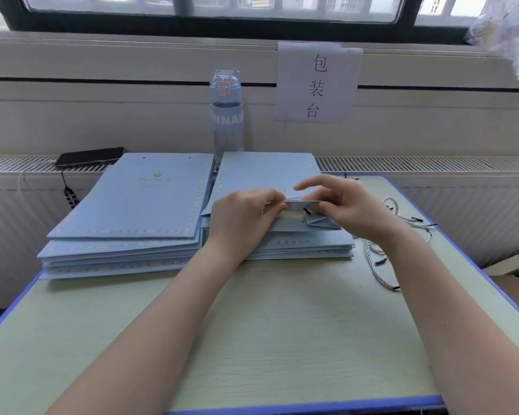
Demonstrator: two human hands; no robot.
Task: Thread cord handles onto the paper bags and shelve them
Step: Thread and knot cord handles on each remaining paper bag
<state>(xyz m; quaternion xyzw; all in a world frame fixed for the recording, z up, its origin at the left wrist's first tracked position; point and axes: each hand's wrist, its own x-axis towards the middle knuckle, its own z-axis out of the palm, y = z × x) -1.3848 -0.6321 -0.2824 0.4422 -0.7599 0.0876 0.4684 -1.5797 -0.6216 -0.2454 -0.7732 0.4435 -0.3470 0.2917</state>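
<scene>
Bag rim [300, 204] pinched by left hand [240, 217]; cord tip [306, 211] pinched by right hand [351, 208]; hole tear risked if forced.

A: Where are the bags?
B: Two stacks lie side by side on the worktop [267, 330], in the middle of the frame: the left stack [126, 217] and the right stack [270, 175], edges almost touching.
A: And behind them?
B: A bottle [226, 115] stands upright between the stacks, at upper centre. A phone [89, 156] lies on the radiator [432, 164], upper left. A sign [316, 82] hangs on the wall, right of the bottle.
A: The cords?
B: Cords [384, 259] lie loose on the worktop at centre right, just beside the right stack.
A: The hands?
B: Left hand [240, 215] and right hand [351, 205] meet over the right stack's near edge.
</scene>
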